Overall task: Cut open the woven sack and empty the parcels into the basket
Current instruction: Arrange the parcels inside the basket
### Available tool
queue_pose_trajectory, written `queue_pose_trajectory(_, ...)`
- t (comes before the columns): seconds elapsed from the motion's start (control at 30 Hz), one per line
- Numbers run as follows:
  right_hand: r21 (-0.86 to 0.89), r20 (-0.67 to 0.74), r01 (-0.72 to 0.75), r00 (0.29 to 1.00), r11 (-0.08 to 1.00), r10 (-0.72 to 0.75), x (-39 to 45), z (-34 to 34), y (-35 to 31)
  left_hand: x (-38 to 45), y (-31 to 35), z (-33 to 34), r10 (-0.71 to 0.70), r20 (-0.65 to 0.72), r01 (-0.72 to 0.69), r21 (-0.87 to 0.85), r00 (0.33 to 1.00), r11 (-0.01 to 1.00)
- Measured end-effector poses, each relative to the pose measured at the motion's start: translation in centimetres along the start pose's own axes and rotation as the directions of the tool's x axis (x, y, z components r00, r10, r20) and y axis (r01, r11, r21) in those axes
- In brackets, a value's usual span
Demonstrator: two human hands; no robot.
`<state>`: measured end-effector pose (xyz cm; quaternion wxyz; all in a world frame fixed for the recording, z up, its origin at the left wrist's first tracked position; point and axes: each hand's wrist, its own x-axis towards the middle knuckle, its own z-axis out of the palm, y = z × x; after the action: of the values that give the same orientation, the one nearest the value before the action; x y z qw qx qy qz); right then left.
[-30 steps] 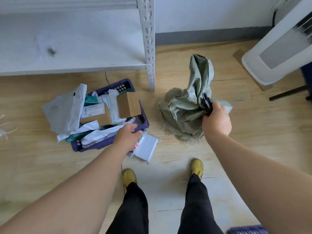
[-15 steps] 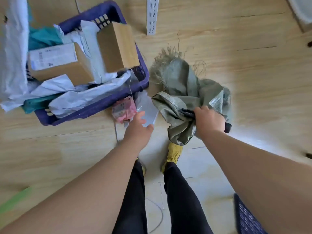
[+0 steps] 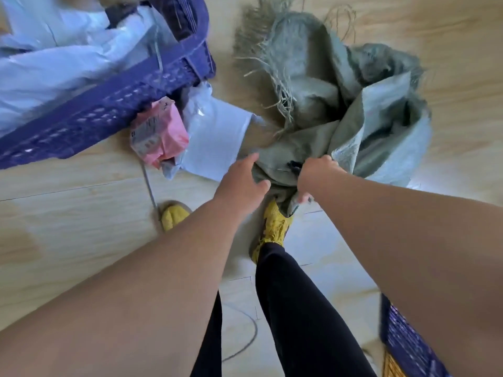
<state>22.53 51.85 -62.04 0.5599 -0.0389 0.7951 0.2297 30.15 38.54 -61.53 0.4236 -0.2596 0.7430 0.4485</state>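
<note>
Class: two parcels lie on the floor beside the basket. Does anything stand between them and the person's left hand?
Nothing visible does. The left hand reaches over bare floor; the white parcel lies just ahead, the pink parcel beyond it.

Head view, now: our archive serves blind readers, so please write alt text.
The right hand grips a crumpled woven sack on the floor while the left hand reaches toward it. Two parcels lie beside the full basket.

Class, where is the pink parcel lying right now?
In the head view, the pink parcel lies on the floor left of centre, against the purple basket wall, beside a white parcel.
</note>
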Motion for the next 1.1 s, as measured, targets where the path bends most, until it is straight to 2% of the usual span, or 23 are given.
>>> queue_pose_trajectory(0.07, 0.145, 0.073, 0.007, 0.997, 0.989, -0.017, 0.8, 0.4, -1.4, 0.6, -1.1, 0.0, -0.031, -0.025, 0.030, -0.005, 0.999, 1.000)
queue_pose_trajectory(0.13, 0.397, 0.033, -0.059, 0.998, 0.916, 0.050, 1.2, 0.4, -2.8, 1.0, -2.2, -0.6, -0.065, -0.199, 0.053, -0.066, 0.978, 0.996)
queue_pose_trajectory(0.17, 0.538, -0.051, -0.061, 0.993, 0.841, 0.105, 1.2, 0.2, -3.5, 1.1, -2.7, -1.2, -0.094, -0.333, 0.065, -0.095, 0.938, 0.993)
queue_pose_trajectory(0.23, 0.721, -0.231, 0.069, 0.962, 0.689, 0.145, 1.1, -0.4, -5.6, 1.4, -3.6, -2.7, -0.140, -0.572, 0.105, -0.094, 0.808, 0.990)
queue_pose_trajectory(0.27, 0.757, -0.251, 0.135, 0.964, 0.639, 0.093, 1.0, -0.9, -6.9, 1.7, -4.2, -3.4, -0.130, -0.632, 0.121, -0.058, 0.764, 0.991)
queue_pose_trajectory(0.3, 0.778, -0.259, 0.194, 0.966, 0.597, 0.023, 0.9, -1.3, -8.2, 2.1, -4.8, -4.0, -0.101, -0.645, 0.130, -0.003, 0.758, 0.991)
queue_pose_trajectory(0.4, 0.814, -0.250, 0.258, 0.964, 0.520, -0.087, 1.8, -2.2, -11.5, 3.9, -6.3, -5.5, -0.070, -0.555, 0.155, 0.107, 0.829, 0.982)
queue_pose_trajectory(0.57, 0.836, -0.251, 0.204, 0.968, 0.510, 0.026, 5.2, -2.8, -12.8, 6.5, -7.2, -6.4, -0.137, -0.467, 0.193, 0.073, 0.873, 0.979)
queue_pose_trajectory(0.63, 0.831, -0.271, 0.220, 0.962, 0.510, 0.026, 6.3, -2.9, -12.5, 7.4, -7.6, -6.6, -0.172, -0.417, 0.230, 0.093, 0.892, 0.969)
queue_pose_trajectory(0.7, 0.861, -0.269, 0.233, 0.963, 0.452, 0.016, 6.9, -3.2, -12.4, 8.0, -7.9, -6.8, -0.187, -0.400, 0.264, 0.146, 0.897, 0.953)
queue_pose_trajectory(0.8, 0.947, -0.092, 0.068, 0.994, 0.314, 0.061, 8.3, -4.1, -12.9, 8.2, -7.9, -6.9, -0.157, -0.427, 0.275, 0.230, 0.891, 0.934)
queue_pose_trajectory(0.9, 0.908, 0.043, -0.055, 0.998, 0.415, 0.038, 9.2, -4.6, -13.0, 8.2, -7.8, -7.0, -0.123, -0.407, 0.249, 0.274, 0.905, 0.929)
queue_pose_trajectory(0.93, 0.896, 0.038, -0.046, 0.999, 0.442, 0.027, 9.3, -4.7, -12.8, 8.2, -7.8, -7.2, -0.115, -0.408, 0.246, 0.285, 0.906, 0.926)
queue_pose_trajectory(1.03, 0.758, -0.075, 0.036, 0.997, 0.651, 0.033, 9.2, -4.6, -12.2, 8.4, -7.8, -8.1, -0.090, -0.418, 0.262, 0.376, 0.904, 0.889)
queue_pose_trajectory(1.1, 0.783, -0.137, 0.061, 0.988, 0.619, 0.076, 8.6, -4.1, -11.9, 8.4, -7.7, -8.3, -0.058, -0.411, 0.252, 0.436, 0.910, 0.864)
